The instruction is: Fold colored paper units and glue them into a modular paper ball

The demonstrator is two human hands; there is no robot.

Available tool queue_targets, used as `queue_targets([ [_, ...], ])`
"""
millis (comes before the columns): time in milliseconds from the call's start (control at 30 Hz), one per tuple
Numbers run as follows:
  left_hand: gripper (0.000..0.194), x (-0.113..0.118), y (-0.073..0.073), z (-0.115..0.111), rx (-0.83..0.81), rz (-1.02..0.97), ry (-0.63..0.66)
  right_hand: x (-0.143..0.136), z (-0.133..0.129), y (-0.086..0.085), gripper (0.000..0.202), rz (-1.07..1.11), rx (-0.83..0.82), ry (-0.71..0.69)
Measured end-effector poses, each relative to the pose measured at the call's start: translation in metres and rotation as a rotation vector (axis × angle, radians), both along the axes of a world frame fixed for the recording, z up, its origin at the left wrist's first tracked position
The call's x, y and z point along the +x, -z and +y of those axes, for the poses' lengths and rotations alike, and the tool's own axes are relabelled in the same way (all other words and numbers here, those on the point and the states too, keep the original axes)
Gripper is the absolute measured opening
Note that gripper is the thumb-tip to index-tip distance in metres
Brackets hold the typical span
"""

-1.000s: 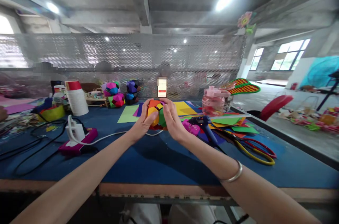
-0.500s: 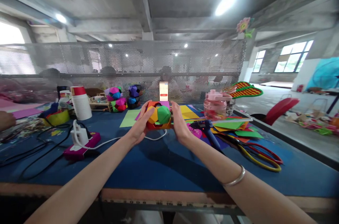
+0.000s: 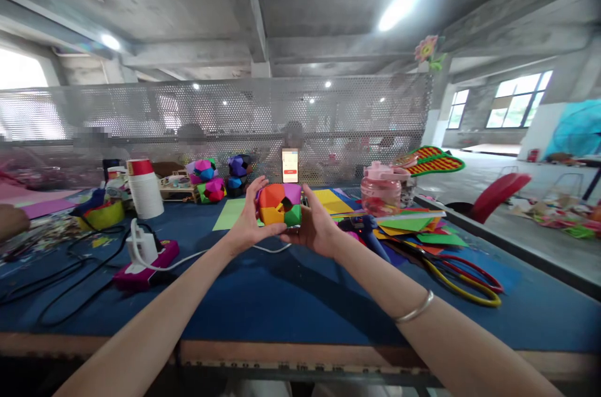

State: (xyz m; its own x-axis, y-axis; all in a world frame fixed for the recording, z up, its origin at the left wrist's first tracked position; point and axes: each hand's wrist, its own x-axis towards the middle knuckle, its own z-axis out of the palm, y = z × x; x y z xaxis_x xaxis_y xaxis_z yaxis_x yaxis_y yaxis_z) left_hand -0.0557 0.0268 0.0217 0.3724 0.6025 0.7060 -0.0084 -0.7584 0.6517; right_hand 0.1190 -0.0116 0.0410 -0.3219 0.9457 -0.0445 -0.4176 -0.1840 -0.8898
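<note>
A multicoloured folded-paper ball [image 3: 272, 214] is held up above the blue table between both hands. Orange, purple, yellow and green panels face me, with a dark star-shaped gap among them. My left hand [image 3: 248, 221] grips its left side, the thumb along the underside. Around the right side and bottom curls my right hand [image 3: 319, 223], fingers partly behind the ball. To the right of that hand lies a blue glue gun [image 3: 373, 239] beside coloured paper sheets [image 3: 417, 225]. Behind the ball, a phone [image 3: 290, 165] stands upright with a lit screen.
Scissors [image 3: 462, 275] with red and yellow handles lie at right, near a pink jar [image 3: 381, 189]. At left are a purple power strip [image 3: 148, 267] with cables, stacked paper cups [image 3: 144, 189] and finished paper balls [image 3: 210, 181]. Another person's hand [image 3: 12, 221] shows at far left.
The ball has been turned in my hands: the yellow and green bulges that faced me have given way to orange and purple panels round a gap. My right hand has shifted beneath it.
</note>
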Motion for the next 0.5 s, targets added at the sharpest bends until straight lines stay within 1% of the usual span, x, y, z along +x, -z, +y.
queue_targets([
  [67,0.103,0.0,0.0,0.0,0.04,0.042,-0.008,-0.001,-0.001,-0.002,0.065,0.01,0.024,0.026],
  [133,0.1,0.0,0.0,0.0,0.093,0.089,-0.018,-0.002,-0.002,-0.002,0.059,-0.005,0.06,0.041],
  [200,0.1,0.0,0.0,0.001,0.156,0.113,-0.041,-0.003,-0.002,-0.002,0.048,-0.016,0.085,0.074],
  [267,0.105,0.001,-0.001,0.001,0.153,0.098,-0.047,-0.004,0.0,0.0,0.038,-0.016,0.107,0.121],
  [300,0.108,0.001,-0.002,0.001,0.105,0.073,-0.036,-0.004,0.001,0.002,0.035,-0.017,0.123,0.145],
  [367,0.106,0.003,-0.004,-0.003,-0.091,-0.033,0.015,-0.005,0.003,0.005,0.036,-0.031,0.198,0.205],
  [400,0.1,0.003,-0.006,-0.005,-0.223,-0.107,0.045,-0.005,0.004,0.007,0.04,-0.044,0.259,0.242],
  [467,0.078,0.004,-0.01,-0.011,-0.488,-0.245,0.105,-0.004,0.005,0.011,0.048,-0.082,0.417,0.328],
  [500,0.068,0.004,-0.012,-0.014,-0.604,-0.281,0.145,-0.004,0.006,0.013,0.053,-0.11,0.504,0.364],
])
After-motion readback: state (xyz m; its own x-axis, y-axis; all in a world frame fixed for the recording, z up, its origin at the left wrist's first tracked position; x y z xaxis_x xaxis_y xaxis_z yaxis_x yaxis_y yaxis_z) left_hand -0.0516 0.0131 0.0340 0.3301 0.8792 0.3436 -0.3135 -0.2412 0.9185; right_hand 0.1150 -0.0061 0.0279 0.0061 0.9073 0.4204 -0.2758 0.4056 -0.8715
